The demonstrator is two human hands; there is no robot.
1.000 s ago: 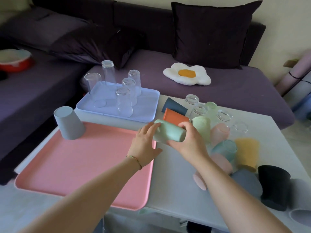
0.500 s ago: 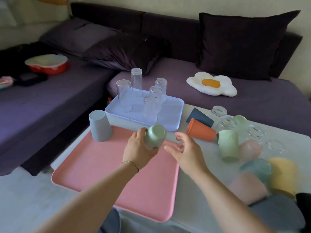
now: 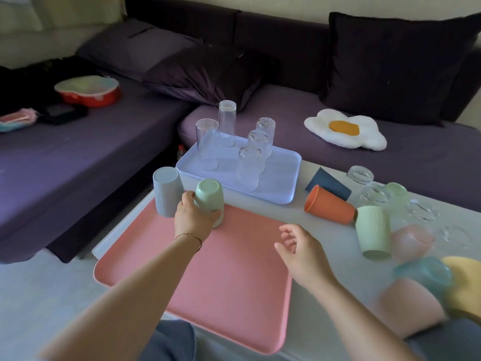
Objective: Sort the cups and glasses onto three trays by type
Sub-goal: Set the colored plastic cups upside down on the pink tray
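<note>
With the left hand (image 3: 194,221), grips a green cup (image 3: 209,198), upside down at the far end of the pink tray (image 3: 234,282), just beside a grey cup (image 3: 166,194). Holds nothing in the right hand (image 3: 302,252), fingers loose, above the tray.

The person's two forearms are bare along the whole length that shows, as are the left hand (image 3: 194,217) and the right hand (image 3: 302,250). A thin gold-coloured bracelet (image 3: 188,237), too fine for its links to be made out, circles the left wrist. At the bottom edge, between the arms, a fold of grey-blue cloth (image 3: 171,340) shows, seemingly a trouser leg.
</note>
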